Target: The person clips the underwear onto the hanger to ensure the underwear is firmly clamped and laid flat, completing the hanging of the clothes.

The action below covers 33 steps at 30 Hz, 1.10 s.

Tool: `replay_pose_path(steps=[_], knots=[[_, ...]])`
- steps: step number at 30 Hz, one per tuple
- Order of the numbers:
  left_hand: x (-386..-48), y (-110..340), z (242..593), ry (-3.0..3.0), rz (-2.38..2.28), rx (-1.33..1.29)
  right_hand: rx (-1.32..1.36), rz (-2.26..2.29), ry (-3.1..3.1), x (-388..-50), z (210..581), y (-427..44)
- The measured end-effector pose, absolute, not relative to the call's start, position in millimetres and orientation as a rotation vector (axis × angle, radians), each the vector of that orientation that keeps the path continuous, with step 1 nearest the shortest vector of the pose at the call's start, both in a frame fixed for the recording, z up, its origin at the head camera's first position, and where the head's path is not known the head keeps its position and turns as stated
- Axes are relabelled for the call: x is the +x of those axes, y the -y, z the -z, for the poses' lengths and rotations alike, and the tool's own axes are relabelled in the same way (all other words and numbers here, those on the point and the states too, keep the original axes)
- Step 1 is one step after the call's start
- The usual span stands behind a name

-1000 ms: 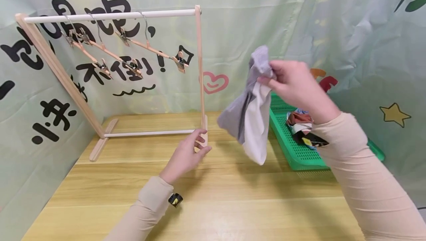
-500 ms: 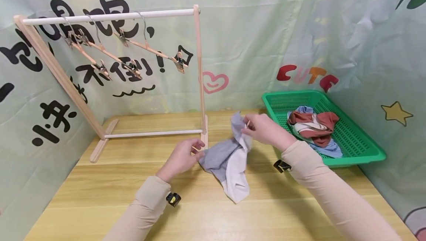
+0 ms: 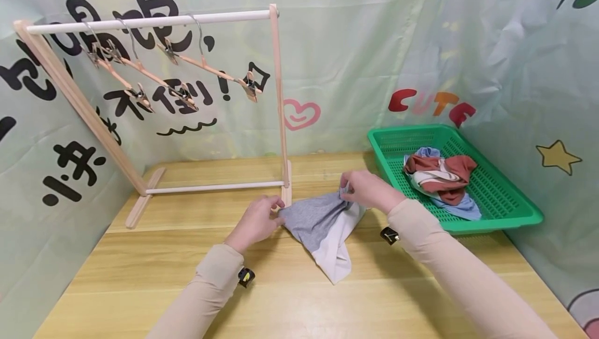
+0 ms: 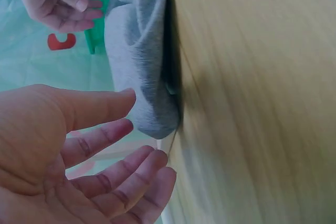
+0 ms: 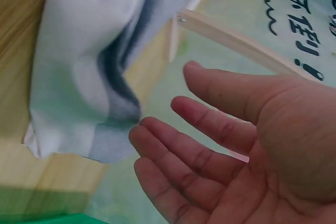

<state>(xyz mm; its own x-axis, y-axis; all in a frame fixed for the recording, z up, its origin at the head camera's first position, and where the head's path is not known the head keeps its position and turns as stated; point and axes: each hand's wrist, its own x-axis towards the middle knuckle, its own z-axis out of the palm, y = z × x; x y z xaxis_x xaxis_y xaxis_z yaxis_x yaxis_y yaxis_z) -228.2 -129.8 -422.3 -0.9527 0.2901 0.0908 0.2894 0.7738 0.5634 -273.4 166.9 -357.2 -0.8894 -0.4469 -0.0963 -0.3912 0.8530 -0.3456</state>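
Observation:
A grey and white cloth garment (image 3: 318,219) lies rumpled on the wooden table (image 3: 187,287); its exact kind cannot be told. Beside its left grey corner is my left hand (image 3: 256,222), thumb and fingers apart, with a gap to the cloth (image 4: 139,51) in the left wrist view. My right hand (image 3: 369,191) hovers at the garment's upper right end. In the right wrist view, the fingers of my right hand (image 5: 226,156) are loosely spread, close to the cloth's edge (image 5: 79,87) without gripping it.
A wooden rack (image 3: 278,94) stands at the back left, with clip hangers (image 3: 210,68) on its white bar. At right, a green basket (image 3: 510,193) holds rumpled clothes (image 3: 444,178) in rust, white and blue. A printed curtain (image 3: 346,58) closes off the back and sides.
My right hand has brought the garment down and left from the air onto the table, and its fingers have let go. The left hand has stayed nearly in place.

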Motion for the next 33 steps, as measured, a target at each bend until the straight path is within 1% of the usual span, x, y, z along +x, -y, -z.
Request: replay_pose_path(steps=[4,10,16,23,29,33], knots=[[-229.4,129.0,424.7,-2.955,-0.892,0.491,-0.7,0.387,-2.86,-278.8,369.0,-165.6],[-231.3,126.1,429.4,-2.966,-0.878,0.532,-0.682,0.317,-2.87,-282.1,385.2,-164.8],[-233.4,124.9,433.3,-2.95,-0.851,0.529,-0.712,0.278,-2.889,-283.0,391.6,-166.5],[-233.7,131.8,424.0,-2.915,-0.904,0.447,-0.667,0.298,-2.899,-285.9,378.4,-171.1],[-237.5,142.9,401.1,-2.972,-1.05,0.364,-0.654,0.338,-2.968,-287.5,358.3,-175.1],[-237.3,148.5,383.7,-3.133,-1.079,0.367,-0.682,0.37,-3.036,-282.0,343.5,-175.1]])
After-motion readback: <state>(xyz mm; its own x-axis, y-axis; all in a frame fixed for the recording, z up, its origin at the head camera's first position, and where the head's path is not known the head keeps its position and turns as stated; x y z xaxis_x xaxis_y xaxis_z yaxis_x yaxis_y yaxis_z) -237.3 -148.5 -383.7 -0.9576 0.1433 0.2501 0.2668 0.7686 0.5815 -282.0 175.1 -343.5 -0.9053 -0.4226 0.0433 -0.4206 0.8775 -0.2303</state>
